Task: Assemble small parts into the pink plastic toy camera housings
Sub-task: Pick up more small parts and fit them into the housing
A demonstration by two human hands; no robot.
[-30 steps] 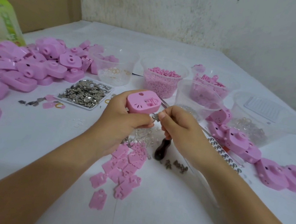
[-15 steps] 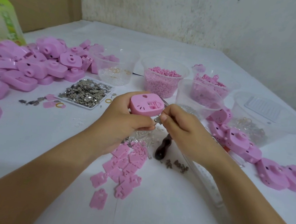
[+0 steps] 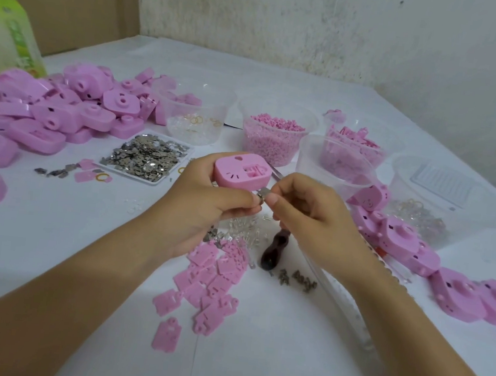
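My left hand (image 3: 208, 205) grips a pink toy camera housing (image 3: 239, 171) above the table, its open back side facing up. My right hand (image 3: 308, 215) pinches a small metal part (image 3: 260, 196) at the housing's lower right edge, thumb tips of both hands nearly touching. A thin metal tool (image 3: 276, 172) pokes out behind my right hand's fingers. Flat pink plates (image 3: 212, 279) lie scattered below my hands, beside a dark-handled tool (image 3: 275, 249).
A heap of pink housings (image 3: 65, 110) lies at left, more housings (image 3: 412, 248) at right. A white tray of metal pieces (image 3: 148, 159) and clear tubs (image 3: 276, 135) of small parts stand behind. A green bottle (image 3: 5, 36) sits far left.
The housing and both hands have shifted slightly; my right hand has brought the small metal part closer under the housing's lower right edge.
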